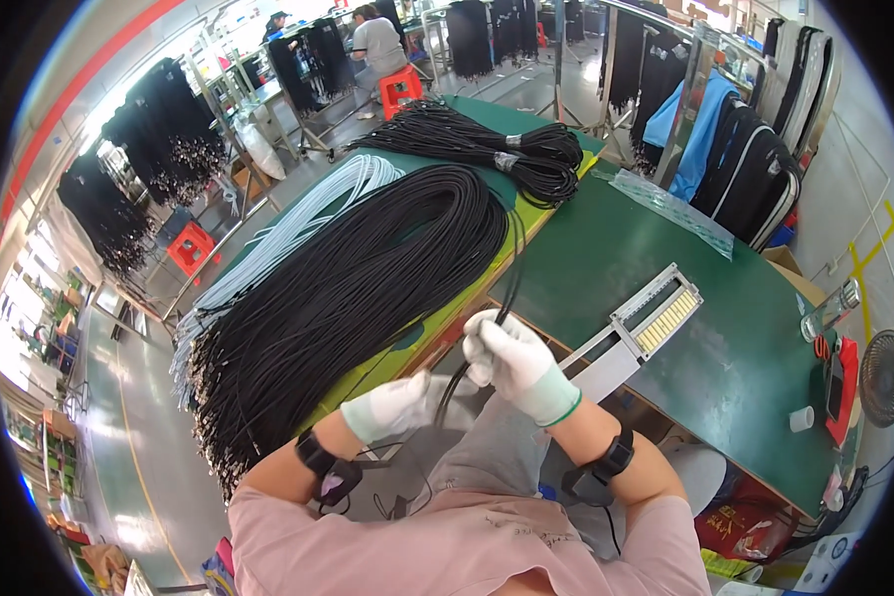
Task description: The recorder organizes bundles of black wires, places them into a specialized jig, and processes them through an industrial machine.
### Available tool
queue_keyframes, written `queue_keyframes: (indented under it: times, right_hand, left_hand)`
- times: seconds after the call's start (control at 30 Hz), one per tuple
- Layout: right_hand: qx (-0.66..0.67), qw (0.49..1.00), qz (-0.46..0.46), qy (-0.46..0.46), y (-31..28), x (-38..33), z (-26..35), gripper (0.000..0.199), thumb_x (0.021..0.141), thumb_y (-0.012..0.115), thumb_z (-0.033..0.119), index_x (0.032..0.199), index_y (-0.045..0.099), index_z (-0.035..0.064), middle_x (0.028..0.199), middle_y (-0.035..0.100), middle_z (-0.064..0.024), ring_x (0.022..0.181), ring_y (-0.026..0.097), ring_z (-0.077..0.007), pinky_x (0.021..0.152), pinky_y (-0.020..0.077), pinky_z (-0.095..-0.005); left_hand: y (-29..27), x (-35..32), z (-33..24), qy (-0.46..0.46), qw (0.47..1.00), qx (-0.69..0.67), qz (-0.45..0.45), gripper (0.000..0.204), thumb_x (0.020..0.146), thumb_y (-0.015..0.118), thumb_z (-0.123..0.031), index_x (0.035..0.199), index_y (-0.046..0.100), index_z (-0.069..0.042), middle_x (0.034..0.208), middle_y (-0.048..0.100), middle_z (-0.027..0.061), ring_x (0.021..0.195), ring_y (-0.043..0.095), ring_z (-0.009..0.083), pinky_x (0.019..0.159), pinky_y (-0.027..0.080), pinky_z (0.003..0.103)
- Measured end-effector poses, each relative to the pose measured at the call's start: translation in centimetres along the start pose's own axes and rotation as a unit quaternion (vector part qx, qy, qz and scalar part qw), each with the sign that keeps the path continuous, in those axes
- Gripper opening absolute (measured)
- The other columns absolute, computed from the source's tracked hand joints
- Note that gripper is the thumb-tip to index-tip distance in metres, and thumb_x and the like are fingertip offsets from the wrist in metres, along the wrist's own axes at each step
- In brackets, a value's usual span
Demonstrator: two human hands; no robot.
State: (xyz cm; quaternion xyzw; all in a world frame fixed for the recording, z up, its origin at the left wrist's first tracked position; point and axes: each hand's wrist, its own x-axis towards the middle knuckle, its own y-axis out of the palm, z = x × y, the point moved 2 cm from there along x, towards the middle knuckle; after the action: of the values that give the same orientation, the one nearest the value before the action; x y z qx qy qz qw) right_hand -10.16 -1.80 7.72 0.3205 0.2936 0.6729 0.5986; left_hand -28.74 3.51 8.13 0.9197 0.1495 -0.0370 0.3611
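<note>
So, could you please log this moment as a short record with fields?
Left hand: gloved left hand grips a thin black cord
Right hand: gloved right hand pinches the same cord higher up
Cord supply: large black cord bundle on the green table
Beside it: white cord bundle
Far end: tied black coil
Near right hand: metal jig

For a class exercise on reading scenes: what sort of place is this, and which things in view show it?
Most likely a cable assembly workshop: large bundles of black cables on a green workbench, more hanging on racks, gloved hands handling one cable.
</note>
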Motion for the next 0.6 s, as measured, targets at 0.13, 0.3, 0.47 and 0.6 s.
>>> queue_keyframes:
  times: [0.13, 0.3, 0.47, 0.6]
  right_hand:
    - [0.066, 0.996, 0.057, -0.017, 1.2, 0.6, 0.9, 0.033, 0.098, 0.056, 0.027, 0.12, 0.056, 0.0018, 0.098, 0.067, -0.0074, 0.076, 0.063, -0.014, 0.068, 0.0501, -0.0292]
    - [-0.109, 0.991, -0.009, 0.073, 1.8, -0.3, -1.0, 0.045, 0.097, 0.058, 0.028, 0.131, 0.051, -0.0002, 0.109, 0.067, -0.0112, 0.084, 0.066, -0.0168, 0.075, 0.0529, -0.0306]
    - [-0.254, 0.964, -0.025, 0.075, -1.0, -3.1, 1.2, 0.05, 0.095, 0.059, 0.026, 0.134, 0.048, -0.0026, 0.115, 0.065, -0.0144, 0.09, 0.066, -0.0181, 0.082, 0.0533, -0.0314]
    - [-0.338, 0.932, -0.127, -0.02, -6.3, -6.6, 6.4, 0.04, 0.095, 0.059, 0.021, 0.126, 0.055, -0.0032, 0.11, 0.067, -0.0132, 0.087, 0.065, -0.0162, 0.079, 0.0526, -0.0286]
  left_hand:
    - [1.0, -6.4, -3.6, -0.134, 0.933, 0.309, -0.129, 0.043, 0.097, 0.054, -0.03, 0.125, 0.057, 0.002, 0.093, 0.067, 0.0059, 0.077, 0.06, 0.0105, 0.072, 0.05, 0.025]
    - [0.9, -15.4, -14.6, -0.077, 0.708, 0.584, -0.39, 0.024, 0.089, 0.062, -0.022, 0.102, 0.072, -0.003, 0.081, 0.068, 0.0039, 0.066, 0.061, 0.0084, 0.061, 0.051, 0.025]
    - [-4.2, -21.0, -20.3, 0.01, 0.409, 0.817, -0.407, 0.025, 0.081, 0.067, -0.019, 0.1, 0.073, -0.004, 0.081, 0.071, 0.0112, 0.065, 0.066, 0.0174, 0.063, 0.053, 0.031]
    - [-10.0, -22.6, -17.3, -0.172, 0.488, 0.731, -0.446, 0.036, 0.079, 0.07, -0.026, 0.108, 0.071, -0.006, 0.096, 0.072, 0.0138, 0.087, 0.069, 0.0235, 0.081, 0.053, 0.033]
